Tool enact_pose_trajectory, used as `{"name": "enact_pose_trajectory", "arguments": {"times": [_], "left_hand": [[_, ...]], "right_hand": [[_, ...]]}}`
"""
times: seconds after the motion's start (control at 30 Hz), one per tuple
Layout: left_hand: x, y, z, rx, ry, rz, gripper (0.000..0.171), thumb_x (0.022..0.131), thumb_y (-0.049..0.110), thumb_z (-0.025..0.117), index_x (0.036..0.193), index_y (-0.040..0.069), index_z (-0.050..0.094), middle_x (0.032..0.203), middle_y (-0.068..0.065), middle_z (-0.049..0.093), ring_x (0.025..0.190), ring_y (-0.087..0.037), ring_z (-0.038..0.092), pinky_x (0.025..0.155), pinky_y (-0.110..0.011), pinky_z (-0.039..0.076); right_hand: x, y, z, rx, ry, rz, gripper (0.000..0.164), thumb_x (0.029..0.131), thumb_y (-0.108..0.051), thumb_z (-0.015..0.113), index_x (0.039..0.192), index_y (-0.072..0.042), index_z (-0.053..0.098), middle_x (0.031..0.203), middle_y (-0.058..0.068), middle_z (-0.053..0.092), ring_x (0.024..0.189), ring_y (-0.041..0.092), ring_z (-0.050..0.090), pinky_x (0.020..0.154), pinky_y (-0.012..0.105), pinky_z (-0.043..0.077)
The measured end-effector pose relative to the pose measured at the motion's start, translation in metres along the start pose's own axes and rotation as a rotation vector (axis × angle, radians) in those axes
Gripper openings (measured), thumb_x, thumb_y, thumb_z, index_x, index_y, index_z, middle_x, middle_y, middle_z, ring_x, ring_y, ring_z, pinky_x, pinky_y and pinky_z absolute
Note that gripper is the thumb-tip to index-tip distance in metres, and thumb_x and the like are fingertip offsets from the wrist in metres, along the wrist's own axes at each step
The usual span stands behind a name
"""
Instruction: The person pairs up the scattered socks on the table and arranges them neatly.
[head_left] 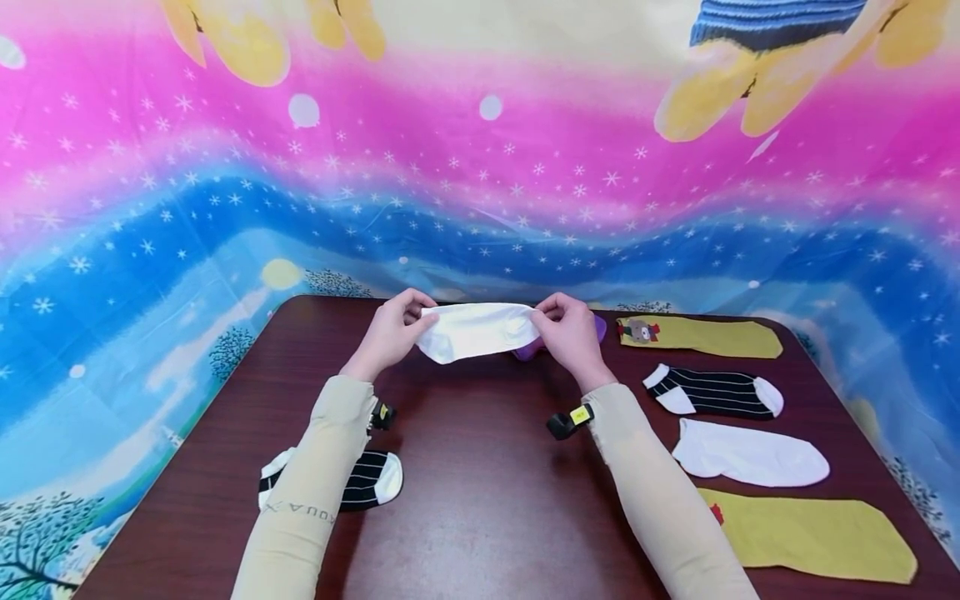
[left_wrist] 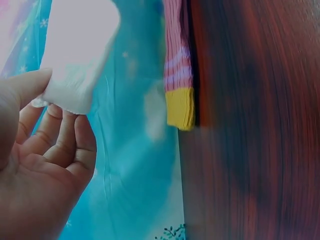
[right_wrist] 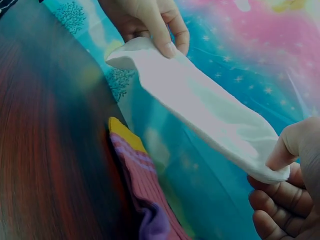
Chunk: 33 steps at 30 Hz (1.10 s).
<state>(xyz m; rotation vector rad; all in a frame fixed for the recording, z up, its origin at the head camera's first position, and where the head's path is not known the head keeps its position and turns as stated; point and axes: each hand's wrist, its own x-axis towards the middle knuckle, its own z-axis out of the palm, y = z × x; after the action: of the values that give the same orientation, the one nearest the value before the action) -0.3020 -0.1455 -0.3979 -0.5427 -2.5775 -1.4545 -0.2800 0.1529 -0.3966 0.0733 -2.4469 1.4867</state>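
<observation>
A white sock is stretched sideways between both hands near the table's far edge. My left hand pinches its left end between thumb and fingers; the left wrist view shows the thumb on top of the fabric. At the other end, my right hand pinches the sock in the same way, thumb above and fingers below, as the right wrist view shows. Partly hidden behind the white sock and right hand is a pink-purple ribbed sock with a yellow end, lying along the far edge.
On the right lie a mustard sock with a bear, a black striped sock, another white sock and a second mustard sock. Another black striped sock is partly under the left forearm. A printed cloth hangs behind the table.
</observation>
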Motion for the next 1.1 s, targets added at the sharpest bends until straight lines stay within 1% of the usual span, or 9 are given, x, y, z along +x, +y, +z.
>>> {"name": "enact_pose_trajectory", "arguments": {"times": [0.1,0.2,0.33,0.47,0.63,0.8,0.97,1.1], "left_hand": [[0.0,0.002,0.003,-0.007,-0.016,0.007,0.022,0.101,0.014,0.067,0.12,0.004,0.062,0.099,-0.011,0.068,0.085,-0.025,0.066,0.073,-0.038,0.051],[0.0,0.005,0.007,-0.015,-0.025,0.003,0.023,0.102,0.013,0.064,0.122,0.004,0.059,0.104,-0.012,0.067,0.09,-0.026,0.066,0.077,-0.04,0.05],[0.0,0.009,0.012,-0.024,-0.02,-0.003,0.02,0.103,0.013,0.063,0.12,0.005,0.057,0.107,-0.013,0.067,0.093,-0.027,0.066,0.082,-0.041,0.05],[0.001,0.01,0.018,-0.026,-0.006,0.006,0.017,0.103,0.013,0.063,0.116,0.005,0.057,0.105,-0.012,0.067,0.091,-0.026,0.066,0.081,-0.04,0.051],[0.001,0.012,0.025,-0.03,0.011,0.033,0.017,0.101,0.014,0.065,0.114,0.006,0.058,0.103,-0.009,0.068,0.086,-0.023,0.065,0.076,-0.038,0.051],[-0.001,0.015,0.032,-0.046,0.02,0.049,0.017,0.1,0.013,0.068,0.112,0.005,0.059,0.103,-0.009,0.07,0.085,-0.026,0.065,0.076,-0.038,0.051],[-0.004,0.013,0.039,-0.04,0.015,0.05,0.016,0.099,0.012,0.069,0.11,0.005,0.06,0.102,-0.009,0.069,0.087,-0.025,0.065,0.078,-0.038,0.053],[-0.007,0.013,0.045,-0.015,-0.005,0.041,0.015,0.098,0.012,0.069,0.108,0.004,0.062,0.101,-0.009,0.069,0.089,-0.024,0.065,0.08,-0.038,0.053]], "right_hand": [[-0.001,0.001,-0.006,-0.022,-0.001,0.006,0.012,0.092,-0.024,0.069,0.092,-0.012,0.07,0.083,0.004,0.071,0.079,0.021,0.063,0.065,0.033,0.053],[-0.002,0.002,-0.012,-0.031,-0.006,0.004,0.014,0.092,-0.024,0.069,0.093,-0.01,0.071,0.084,0.006,0.071,0.078,0.023,0.063,0.066,0.034,0.052],[-0.004,0.004,-0.02,-0.027,-0.024,0.004,0.014,0.094,-0.023,0.07,0.095,-0.009,0.071,0.086,0.008,0.071,0.079,0.025,0.063,0.067,0.038,0.052],[-0.006,0.007,-0.029,-0.048,-0.043,0.012,0.016,0.095,-0.023,0.069,0.097,-0.008,0.071,0.088,0.009,0.071,0.083,0.025,0.062,0.073,0.039,0.05],[-0.008,0.01,-0.039,-0.056,-0.063,0.022,0.015,0.094,-0.023,0.068,0.096,-0.008,0.071,0.086,0.009,0.07,0.082,0.027,0.062,0.077,0.042,0.049],[-0.011,0.015,-0.047,-0.082,-0.089,0.026,0.014,0.094,-0.02,0.068,0.097,-0.007,0.07,0.086,0.01,0.07,0.082,0.028,0.061,0.079,0.042,0.048],[-0.017,0.021,-0.051,-0.139,-0.126,0.036,0.015,0.094,-0.019,0.067,0.099,-0.006,0.07,0.089,0.01,0.071,0.083,0.028,0.061,0.077,0.04,0.05],[-0.021,0.027,-0.052,-0.187,-0.159,0.043,0.014,0.094,-0.018,0.067,0.099,-0.006,0.07,0.09,0.011,0.071,0.082,0.028,0.062,0.075,0.039,0.051]]}}
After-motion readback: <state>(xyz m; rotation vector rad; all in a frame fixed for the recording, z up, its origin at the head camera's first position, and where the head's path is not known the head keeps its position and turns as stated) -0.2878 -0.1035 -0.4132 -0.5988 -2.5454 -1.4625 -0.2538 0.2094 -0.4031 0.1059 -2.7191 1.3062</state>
